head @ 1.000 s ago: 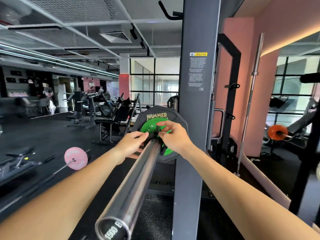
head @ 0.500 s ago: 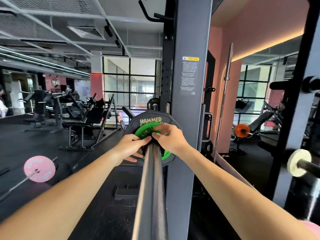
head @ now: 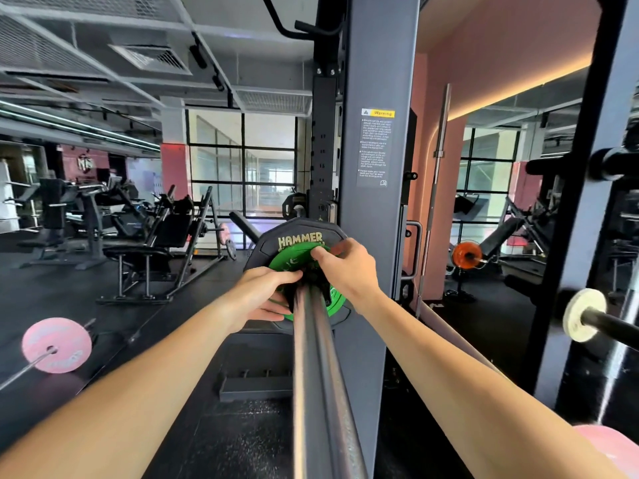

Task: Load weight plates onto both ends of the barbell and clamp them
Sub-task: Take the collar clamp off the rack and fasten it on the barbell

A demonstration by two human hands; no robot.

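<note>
**Seating the clamp against the loaded plates**

The fingers [head: 313,254] of the right hand [head: 345,267] are curling narrowly over a dark clamp [head: 313,283] on the barbell sleeve [head: 316,357], while the left hand [head: 257,293] is pinching the same clamp from the opposite side of the sleeve. The clamp is sitting against the green plate [head: 287,261], which is lying flat against the larger black plate [head: 294,235] behind it; both are just beside the grey rack upright [head: 375,236]. To do this step well, both hands should be pressing the clamp squarely along the sleeve until it is touching the green plate, then locking it. The clamp's type and its lever are largely hidden by the hands, so whether it is locked cannot be told. The barbell's other end is out of view.
</note>
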